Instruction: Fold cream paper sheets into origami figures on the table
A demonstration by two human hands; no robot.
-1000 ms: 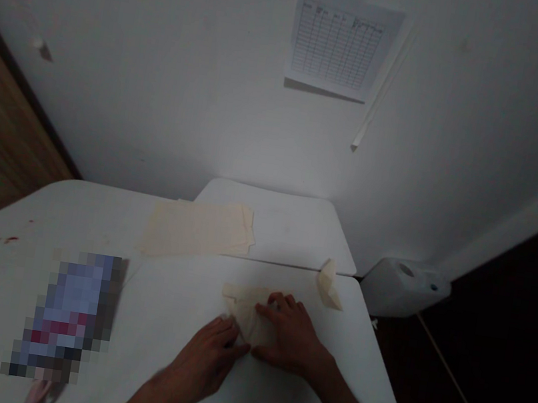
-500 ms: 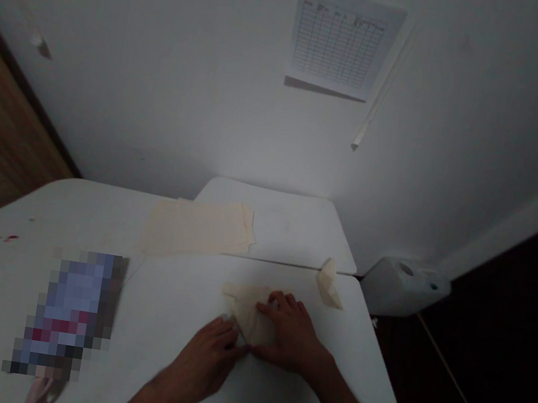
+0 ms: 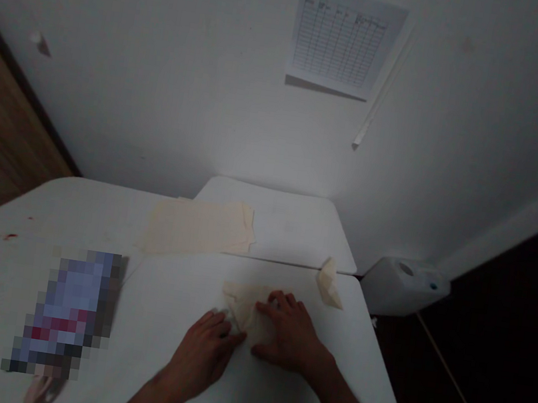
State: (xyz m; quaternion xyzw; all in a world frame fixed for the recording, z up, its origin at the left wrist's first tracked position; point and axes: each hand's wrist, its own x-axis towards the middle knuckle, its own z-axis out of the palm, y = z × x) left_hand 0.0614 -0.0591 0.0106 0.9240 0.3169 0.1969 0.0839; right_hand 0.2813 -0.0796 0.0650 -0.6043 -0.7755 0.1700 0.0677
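A small cream sheet of paper [image 3: 244, 303], partly folded, lies on the white table [image 3: 172, 308]. My right hand [image 3: 290, 334] rests flat on its right part, fingers stretched out and pressing it down. My left hand [image 3: 203, 355] touches the paper's lower left edge with its fingertips, fingers close together and pushing against the fold. Much of the sheet is hidden under both hands.
A stack of cream sheets [image 3: 198, 227] lies farther back on the table. A small folded paper piece [image 3: 329, 283] sits near the right edge. A blurred-out object [image 3: 65, 312] lies at left. A white container [image 3: 402, 285] stands beyond the table's right edge; a printed chart [image 3: 343, 37] hangs on the wall.
My left hand has slid a little up and left along the paper's edge. My right hand has stayed pressed on the sheet.
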